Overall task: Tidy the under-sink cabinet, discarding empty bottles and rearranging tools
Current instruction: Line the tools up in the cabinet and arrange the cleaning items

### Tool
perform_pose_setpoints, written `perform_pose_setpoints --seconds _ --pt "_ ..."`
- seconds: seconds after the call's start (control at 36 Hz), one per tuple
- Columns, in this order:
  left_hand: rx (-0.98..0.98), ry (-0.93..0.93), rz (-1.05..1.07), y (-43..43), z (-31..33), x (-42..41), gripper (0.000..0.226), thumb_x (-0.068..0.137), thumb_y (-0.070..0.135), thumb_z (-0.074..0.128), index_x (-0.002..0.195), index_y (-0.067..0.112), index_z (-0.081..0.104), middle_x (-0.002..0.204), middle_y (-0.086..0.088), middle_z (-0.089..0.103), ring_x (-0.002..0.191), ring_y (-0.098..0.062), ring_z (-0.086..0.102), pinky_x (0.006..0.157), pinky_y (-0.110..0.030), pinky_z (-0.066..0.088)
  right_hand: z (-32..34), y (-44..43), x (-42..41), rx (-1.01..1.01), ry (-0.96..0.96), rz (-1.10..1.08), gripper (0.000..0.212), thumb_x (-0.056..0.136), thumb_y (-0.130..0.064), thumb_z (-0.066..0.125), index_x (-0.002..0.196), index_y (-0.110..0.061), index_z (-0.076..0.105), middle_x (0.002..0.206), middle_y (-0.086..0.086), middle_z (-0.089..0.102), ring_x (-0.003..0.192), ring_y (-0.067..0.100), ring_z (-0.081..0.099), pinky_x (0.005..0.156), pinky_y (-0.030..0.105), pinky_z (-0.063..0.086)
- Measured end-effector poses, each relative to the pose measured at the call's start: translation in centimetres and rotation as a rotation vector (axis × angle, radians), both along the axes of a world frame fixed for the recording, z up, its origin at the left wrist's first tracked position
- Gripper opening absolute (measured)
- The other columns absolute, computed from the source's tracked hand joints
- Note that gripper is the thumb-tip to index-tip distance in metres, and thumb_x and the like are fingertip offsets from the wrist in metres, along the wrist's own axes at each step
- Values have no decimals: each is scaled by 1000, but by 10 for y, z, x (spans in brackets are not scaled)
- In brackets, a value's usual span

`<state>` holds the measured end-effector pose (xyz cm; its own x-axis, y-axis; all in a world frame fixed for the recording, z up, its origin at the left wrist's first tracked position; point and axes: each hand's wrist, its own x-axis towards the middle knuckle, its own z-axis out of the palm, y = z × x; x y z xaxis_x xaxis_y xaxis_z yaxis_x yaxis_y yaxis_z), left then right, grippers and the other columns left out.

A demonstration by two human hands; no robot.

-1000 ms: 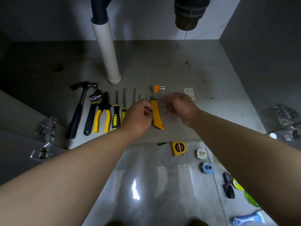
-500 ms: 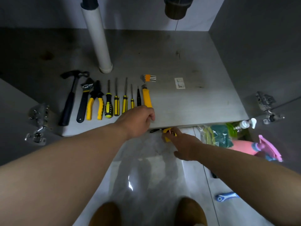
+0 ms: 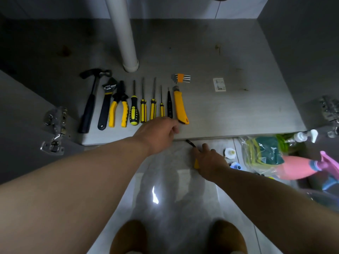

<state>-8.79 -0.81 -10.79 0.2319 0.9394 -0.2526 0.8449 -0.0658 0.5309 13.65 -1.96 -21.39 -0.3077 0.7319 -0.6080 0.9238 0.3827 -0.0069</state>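
Tools lie in a row on the cabinet floor (image 3: 238,110): a hammer (image 3: 89,109), a wrench (image 3: 105,105), yellow pliers (image 3: 118,107), several screwdrivers (image 3: 143,107) and a yellow utility knife (image 3: 179,105), with a hex key set (image 3: 181,78) behind it. My left hand (image 3: 157,133) hovers at the cabinet's front edge, just short of the knife's end, its fingers loosely curled and holding nothing. My right hand (image 3: 207,160) is down on the tiled floor, gripping a yellow tape measure (image 3: 196,164) that it mostly hides. The tape's black strap (image 3: 189,143) sticks out ahead.
A white drain pipe (image 3: 124,33) stands behind the tools. Door hinges (image 3: 55,129) flank the opening on both sides. On the floor at the right lie a bag of sponges (image 3: 262,153), a pink spray bottle (image 3: 297,167), a pump bottle (image 3: 302,135) and small caps (image 3: 230,153).
My right hand left the cabinet, dropped to the floor and closed over the tape measure. My left hand let go of the utility knife and drew back to the front edge.
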Motion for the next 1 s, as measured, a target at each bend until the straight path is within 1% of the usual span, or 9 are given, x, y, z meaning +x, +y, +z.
perform_pose_setpoints --seconds 0.08,0.25,0.33,0.44,0.5,0.61,0.72,0.86,1.0 --pt "-4 8 19 3 2 1 22 98 14 48 107 22 67 105 2 68 96 -22 63 83 -39 55 26 9 -5 -200 89 1 70 81 -46 72 140 -29 37 126 9 45 108 35 59 83 40 52" --pt "-23 -72 131 10 9 8 22 99 15 49 106 24 68 106 0 70 97 -23 64 82 -37 55 111 32 -12 -808 538 -352 33 90 -28 68 121 -30 58 98 1 69 78 20 67 69 33 57" --pt "-15 -150 235 13 14 10 22 96 13 51 100 24 69 102 -1 71 96 -23 64 82 -36 55 137 50 -7 -683 714 -397 26 93 -26 66 118 -32 64 83 -12 68 77 17 60 69 32 48" --pt "11 -199 319 14 15 8 21 95 10 52 97 20 70 96 -3 70 93 -25 65 81 -38 55 139 79 -3 -350 867 -528 29 89 -27 72 116 -35 66 93 -3 67 83 13 61 67 24 47" --pt "27 -177 312 15 13 4 20 96 11 53 99 18 71 97 -3 70 93 -25 64 81 -40 55 128 95 -4 -98 842 -547 40 83 -25 79 120 -28 64 99 -5 64 92 14 61 68 21 47" --pt "74 -144 320 17 8 -3 21 97 11 52 101 18 72 97 -1 70 89 -23 64 79 -40 56 107 129 -13 202 689 -506 50 78 -34 82 119 -13 62 115 10 61 100 26 62 85 40 55" --pt "123 -142 340 21 2 -8 25 97 11 48 102 20 71 103 0 72 87 -21 64 76 -37 55 93 159 -25 332 557 -453 59 80 -40 77 128 -12 58 129 16 49 109 35 58 90 36 48" --pt "181 -100 352 26 -5 -14 22 96 13 50 97 26 68 100 3 70 87 -16 61 70 -28 45 89 189 -39 406 503 -420 61 86 -22 72 142 -16 50 137 12 43 122 39 49 99 41 48" --pt "186 -102 340 29 -7 -16 21 97 12 50 99 24 68 105 1 68 94 -19 62 80 -37 53 85 201 -46 460 433 -334 51 90 -4 55 138 -22 53 137 11 46 122 40 45 94 38 45"
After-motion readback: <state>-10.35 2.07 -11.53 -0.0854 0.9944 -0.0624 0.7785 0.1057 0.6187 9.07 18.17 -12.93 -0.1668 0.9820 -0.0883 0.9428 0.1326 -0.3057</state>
